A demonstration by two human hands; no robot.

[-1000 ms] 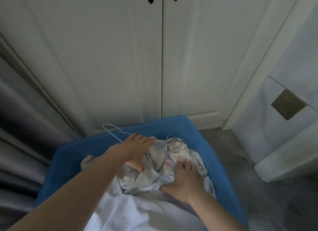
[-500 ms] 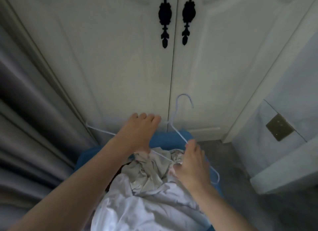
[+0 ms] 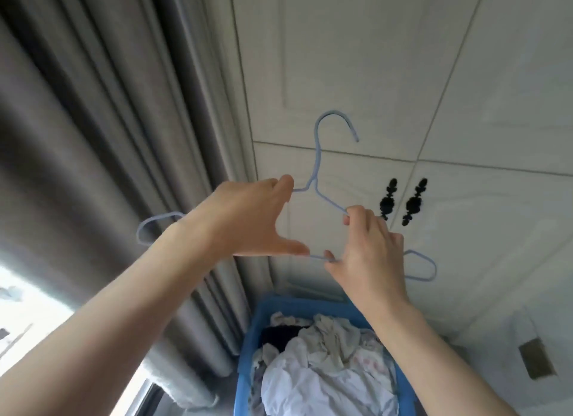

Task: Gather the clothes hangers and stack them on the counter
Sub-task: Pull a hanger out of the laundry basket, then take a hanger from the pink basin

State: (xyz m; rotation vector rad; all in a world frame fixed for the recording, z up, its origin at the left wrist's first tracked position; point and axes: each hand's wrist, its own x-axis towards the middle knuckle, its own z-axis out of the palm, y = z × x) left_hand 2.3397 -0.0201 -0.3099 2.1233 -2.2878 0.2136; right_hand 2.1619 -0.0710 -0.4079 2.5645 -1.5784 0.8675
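Observation:
A thin light-blue clothes hanger [image 3: 317,155] is held up in the air in front of the white wardrobe doors, hook pointing up. My left hand [image 3: 248,220] grips its left shoulder, thumb on the bottom bar. My right hand [image 3: 369,251] pinches the right shoulder and the bottom bar. The hanger's rounded ends stick out past both hands. No garment hangs on it.
Below stands a blue laundry basket [image 3: 251,338] full of crumpled white and patterned clothes [image 3: 325,369]. Grey curtains [image 3: 93,136] hang at the left beside a bright window. The white wardrobe doors [image 3: 403,74] carry two black handles [image 3: 400,203].
Both hands have lifted the hanger out of the clothes in the basket and raised it high in front of the wardrobe. The view has tilted upward with it.

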